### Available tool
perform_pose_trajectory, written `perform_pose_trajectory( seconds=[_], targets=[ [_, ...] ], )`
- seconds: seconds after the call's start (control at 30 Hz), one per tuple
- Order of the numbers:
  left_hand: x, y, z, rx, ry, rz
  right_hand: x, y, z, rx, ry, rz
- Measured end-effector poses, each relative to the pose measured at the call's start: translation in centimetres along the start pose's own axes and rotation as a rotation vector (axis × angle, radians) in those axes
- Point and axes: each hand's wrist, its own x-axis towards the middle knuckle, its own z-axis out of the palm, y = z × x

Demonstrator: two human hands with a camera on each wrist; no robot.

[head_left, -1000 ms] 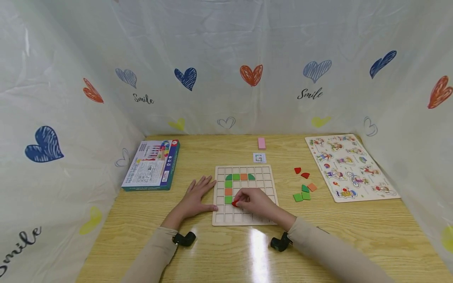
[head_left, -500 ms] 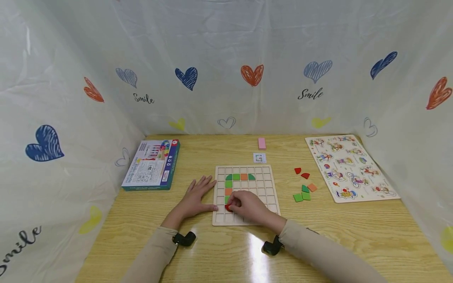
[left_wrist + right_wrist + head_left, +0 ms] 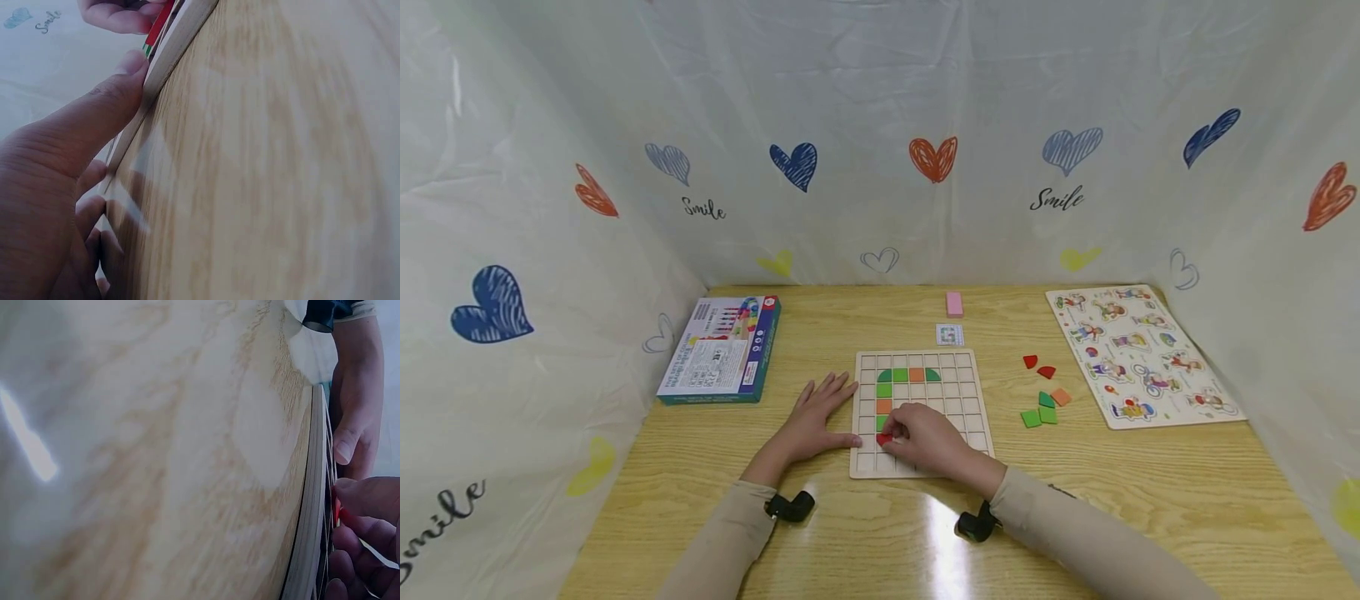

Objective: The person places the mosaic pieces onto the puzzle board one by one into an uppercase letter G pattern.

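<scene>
A wooden grid board [image 3: 955, 389] lies on the table with green and orange square tiles and dark green quarter-circle tiles along its upper and left cells. My right hand [image 3: 928, 437] pinches a red quarter-circle tile [image 3: 883, 439] between thumb and fingers, at the cell just below the lowest green square [image 3: 881, 423]. In the right wrist view the red tile [image 3: 337, 510] shows down at the board's surface, partly hidden by the fingertips. My left hand [image 3: 812, 425] lies spread beside the board, its thumb [image 3: 122, 78] on the board's left edge.
Right of the board lie loose tiles: two red quarter-circles [image 3: 1047, 372], green squares [image 3: 1032, 419], a dark green quarter-circle and an orange square [image 3: 1061, 397]. Behind stand a pattern card [image 3: 950, 335] and pink block [image 3: 954, 305]. A box [image 3: 718, 350] sits left, a picture puzzle [image 3: 1131, 342] right.
My right hand has carried the red tile left and slightly toward me, from beside the lowest green square to the cell beneath it. The left hand stays in place.
</scene>
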Motion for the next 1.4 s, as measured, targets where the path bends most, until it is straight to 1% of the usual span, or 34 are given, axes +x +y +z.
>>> perform_pose_trajectory(
  seconds=[0.23,0.67,0.9,1.1,1.2,1.3,1.4],
  targets=[
    [0.1,0.0,0.0,0.008,-0.002,-0.005,0.0,-0.1,0.1,-0.065,0.031,-0.014],
    [0.1,0.1,-0.1,0.004,-0.006,-0.009,-0.1,0.0,0.3,-0.072,0.041,0.001],
    [0.0,0.1,0.0,0.007,-0.006,-0.008,-0.3,0.1,0.2,-0.024,0.022,0.013],
    [0.0,0.1,0.0,0.000,-0.008,-0.006,-0.8,0.4,-0.3,0.091,0.014,0.038],
    [0.0,0.0,0.1,0.000,-0.008,-0.009,-1.1,0.7,-0.6,0.132,0.028,0.033],
    [0.0,0.0,0.1,0.003,-0.013,-0.021,-1.6,1.3,-1.1,0.130,0.054,0.027],
    [0.1,0.0,0.1,0.003,-0.011,-0.019,-2.3,2.0,-1.7,0.127,0.081,0.039]
  ],
)
